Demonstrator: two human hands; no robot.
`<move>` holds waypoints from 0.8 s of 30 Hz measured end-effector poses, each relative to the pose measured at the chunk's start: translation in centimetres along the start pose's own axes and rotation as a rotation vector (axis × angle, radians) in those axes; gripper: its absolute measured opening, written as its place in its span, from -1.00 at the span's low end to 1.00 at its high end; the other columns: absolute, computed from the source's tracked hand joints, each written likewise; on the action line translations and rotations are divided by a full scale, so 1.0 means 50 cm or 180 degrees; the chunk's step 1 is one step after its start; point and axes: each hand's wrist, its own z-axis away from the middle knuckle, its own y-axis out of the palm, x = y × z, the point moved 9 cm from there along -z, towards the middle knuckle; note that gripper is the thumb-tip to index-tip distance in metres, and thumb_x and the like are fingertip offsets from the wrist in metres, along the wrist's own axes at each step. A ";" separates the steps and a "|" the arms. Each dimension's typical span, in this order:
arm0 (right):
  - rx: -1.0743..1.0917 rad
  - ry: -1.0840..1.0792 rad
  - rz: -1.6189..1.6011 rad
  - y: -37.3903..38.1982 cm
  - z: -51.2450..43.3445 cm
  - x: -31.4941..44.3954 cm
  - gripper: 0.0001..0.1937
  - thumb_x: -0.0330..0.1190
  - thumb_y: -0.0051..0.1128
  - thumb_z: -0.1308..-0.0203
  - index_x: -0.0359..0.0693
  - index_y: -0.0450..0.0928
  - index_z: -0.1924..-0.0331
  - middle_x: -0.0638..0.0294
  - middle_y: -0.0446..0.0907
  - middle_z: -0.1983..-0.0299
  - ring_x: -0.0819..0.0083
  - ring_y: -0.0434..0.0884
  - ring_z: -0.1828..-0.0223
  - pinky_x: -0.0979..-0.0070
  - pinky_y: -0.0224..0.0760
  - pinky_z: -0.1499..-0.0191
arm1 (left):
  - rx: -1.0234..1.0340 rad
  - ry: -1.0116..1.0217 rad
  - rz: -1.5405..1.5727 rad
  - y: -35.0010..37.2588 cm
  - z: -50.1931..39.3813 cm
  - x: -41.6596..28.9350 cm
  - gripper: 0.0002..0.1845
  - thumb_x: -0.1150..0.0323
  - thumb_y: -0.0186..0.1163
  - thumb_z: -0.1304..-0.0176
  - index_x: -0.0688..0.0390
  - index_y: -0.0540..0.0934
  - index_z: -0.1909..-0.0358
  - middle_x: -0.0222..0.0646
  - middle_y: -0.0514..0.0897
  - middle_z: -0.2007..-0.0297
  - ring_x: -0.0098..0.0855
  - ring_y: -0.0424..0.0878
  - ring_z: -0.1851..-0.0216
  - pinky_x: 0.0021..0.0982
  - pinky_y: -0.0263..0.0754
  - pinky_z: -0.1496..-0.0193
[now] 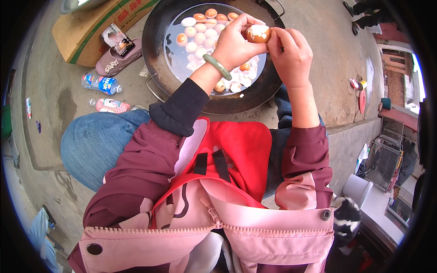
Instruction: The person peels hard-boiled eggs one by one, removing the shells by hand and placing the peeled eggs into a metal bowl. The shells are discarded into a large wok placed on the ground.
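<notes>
A brown egg (258,34), its shell partly peeled to show white at the top, is held in my left hand (234,42) over a wide dark metal pan (218,108). My right hand (292,51) pinches at the egg's right side with thumb and forefinger; whether a bit of shell is between them I cannot tell. Water in the pan covers many pale eggs (201,39). Several brown-shelled eggs (210,13) sit at the far side. Pieces of eggshell (245,81) float or lie in the nearer part of the water.
On the left, a phone (117,39) leans on a mauve slipper (119,61) against a cardboard box (88,34). Two plastic bottles, one blue-labelled (101,84) and one pink-patterned (111,105), lie nearby. A black-and-white animal (346,218) is at right; another person's legs (370,15) show beyond.
</notes>
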 end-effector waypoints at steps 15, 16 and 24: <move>0.0293 0.0415 -0.0496 0.005 0.001 -0.019 -0.93 -0.44 0.28 -0.03 -0.17 0.61 0.38 0.26 0.54 0.46 0.33 0.57 0.46 0.47 0.46 0.40 | 0.0206 -0.0380 -0.0440 0.010 0.006 0.008 -0.51 0.61 0.42 0.05 0.23 0.42 0.07 -0.32 0.58 0.13 -0.50 0.60 0.09 -0.45 0.58 0.02; 0.0208 0.0249 -0.0377 0.004 0.000 -0.009 -0.93 -0.46 0.25 -0.03 -0.18 0.55 0.42 0.24 0.50 0.47 0.25 0.55 0.44 0.41 0.46 0.39 | 0.0158 -0.0416 -0.0338 0.008 0.005 0.011 -0.52 0.57 0.44 0.09 0.23 0.44 0.11 -0.34 0.59 0.17 -0.52 0.60 0.12 -0.46 0.57 0.05; 0.0076 0.0983 -0.0137 0.000 0.019 -0.050 -0.90 -0.47 0.24 -0.01 -0.18 0.50 0.46 0.22 0.50 0.47 0.26 0.55 0.44 0.39 0.43 0.41 | 0.0120 -0.0448 0.0188 0.011 0.006 0.018 -0.49 0.51 0.52 0.17 0.22 0.46 0.17 -0.36 0.61 0.23 -0.54 0.61 0.20 -0.50 0.57 0.11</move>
